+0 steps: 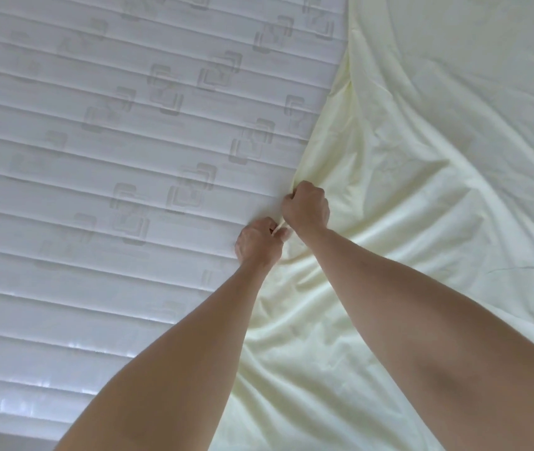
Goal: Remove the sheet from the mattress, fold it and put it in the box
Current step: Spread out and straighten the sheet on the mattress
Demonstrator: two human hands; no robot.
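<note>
A pale yellow sheet (421,196) lies rumpled over the right half of the white quilted mattress (103,164), whose left half is bare. My left hand (257,240) and my right hand (306,206) sit close together at the sheet's edge near the middle of the view. Both grip that edge with curled fingers, the right hand slightly farther from me than the left. A short stretch of the hem runs taut between the two hands. The box is out of view.
The mattress's near edge (15,421) shows at the lower left, with a strip of grey floor (5,441) below it. Sheet folds spread from my hands toward the right and bottom of the view.
</note>
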